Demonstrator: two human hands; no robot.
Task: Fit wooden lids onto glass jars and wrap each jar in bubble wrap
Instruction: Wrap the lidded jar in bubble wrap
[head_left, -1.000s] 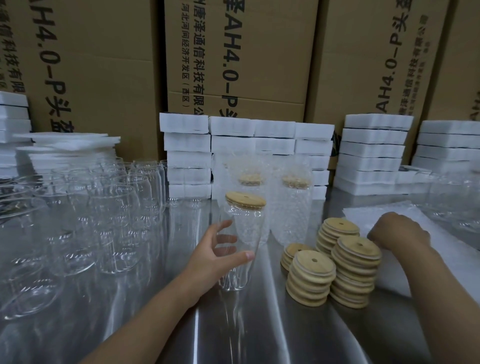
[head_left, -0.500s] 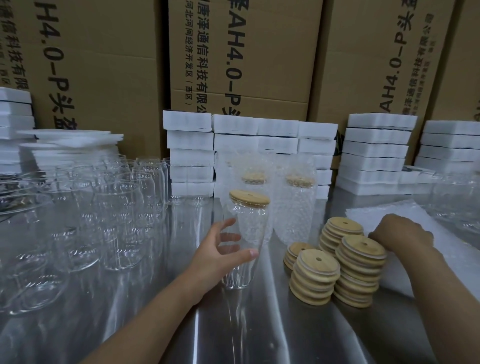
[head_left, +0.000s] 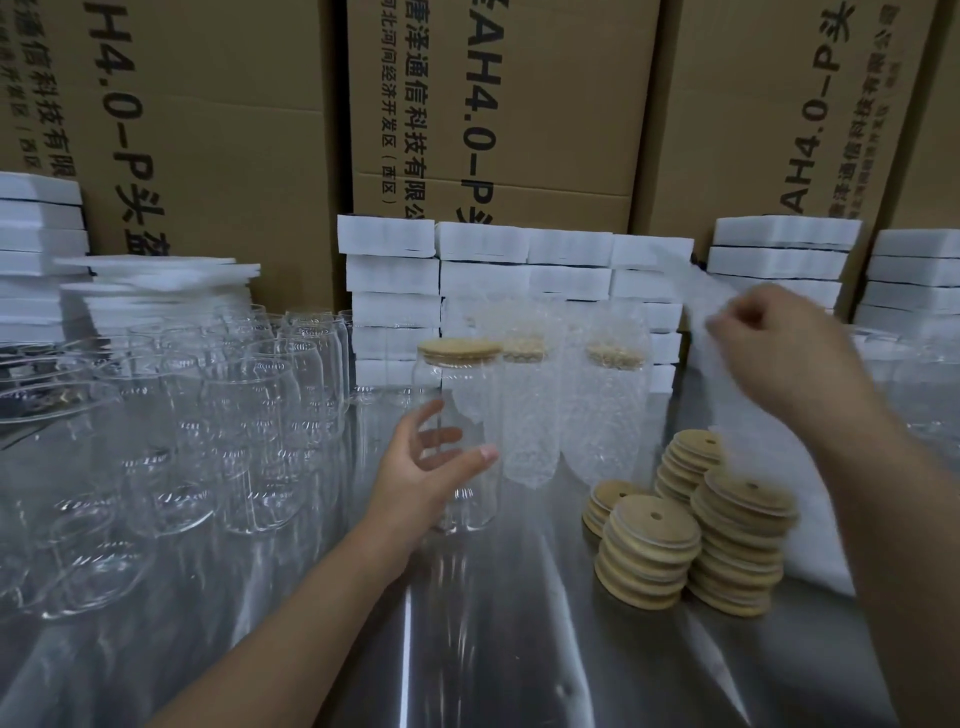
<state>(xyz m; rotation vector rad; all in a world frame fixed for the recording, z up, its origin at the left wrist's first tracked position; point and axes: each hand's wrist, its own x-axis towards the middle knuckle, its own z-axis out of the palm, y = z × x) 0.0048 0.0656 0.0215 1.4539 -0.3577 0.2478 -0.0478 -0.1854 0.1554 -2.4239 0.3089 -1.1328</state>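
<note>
Wrapping stage, seemingly: wooden lid (head_left: 460, 349) already seated on the glass jar (head_left: 467, 499) left of the lid stacks (head_left: 691, 545). Steadying that jar upright on the worktop (head_left: 519, 654) with the left hand (head_left: 415, 478), fingers (head_left: 418, 423) loosely curled round the glass. Pinching a bubble wrap sheet (head_left: 727, 379) with the right hand (head_left: 784, 338) above the lid stacks, fingers closed on it. Next, likely: bringing sheet to jar, rolling it round snugly.

A clear glass jar (head_left: 470, 457) stands upright, capped with a round wooden lid (head_left: 460, 347). Just behind it, two wrapped jars (head_left: 605, 415) stand upright, lidded inside bubble wrap. Stacks of holed lids (head_left: 649, 551) sit on the counter (head_left: 519, 649) to its right. A blurred bubble-wrap sheet (head_left: 722, 384) hangs raised above them.
</note>
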